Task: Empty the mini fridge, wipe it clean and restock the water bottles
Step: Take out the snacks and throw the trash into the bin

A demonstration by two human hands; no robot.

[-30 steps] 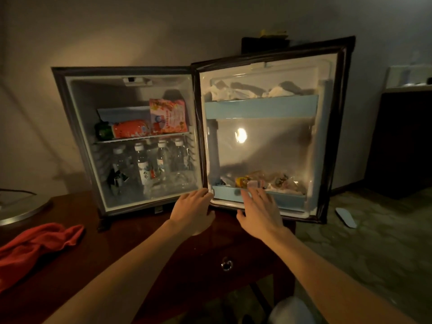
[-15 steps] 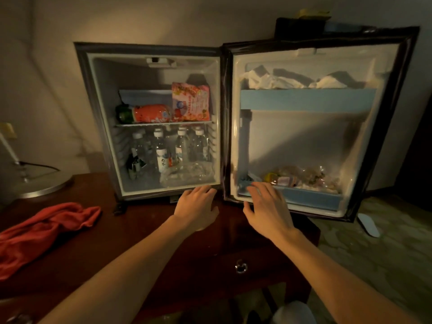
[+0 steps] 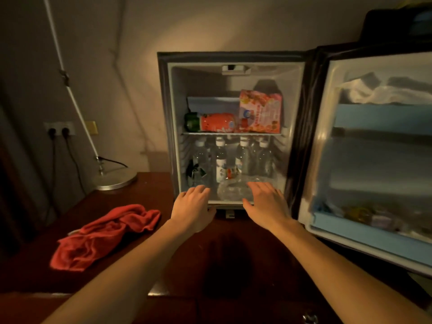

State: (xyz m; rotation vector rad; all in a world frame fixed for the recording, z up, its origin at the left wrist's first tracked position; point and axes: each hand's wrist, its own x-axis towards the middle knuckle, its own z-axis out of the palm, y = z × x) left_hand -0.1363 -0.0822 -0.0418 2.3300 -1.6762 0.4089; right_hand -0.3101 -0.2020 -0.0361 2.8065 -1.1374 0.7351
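The mini fridge (image 3: pixel 163 113) stands on a dark wooden table with its door (image 3: pixel 383 160) swung open to the right. Several water bottles (image 3: pixel 221 160) stand on the lower level, and one clear bottle (image 3: pixel 231 190) lies at the front. On the upper shelf lie a red drink bottle (image 3: pixel 215 122) and a pink snack packet (image 3: pixel 260 112). My left hand (image 3: pixel 191 210) and my right hand (image 3: pixel 266 203) hover at the fridge's lower front edge, fingers extended and holding nothing. The door's shelves hold crumpled white things above and small packets below.
A red cloth (image 3: pixel 102 235) lies crumpled on the wooden table (image 3: pixel 233 265) to the left of my arms. A lamp base (image 3: pixel 114 180) with a slanted pole stands at the table's back left. Two plugs sit in a wall socket (image 3: pixel 59 130).
The view has swung left, putting the fridge interior at the centre. Both hands have moved from the hinge area to the front of the lower compartment, still holding nothing.
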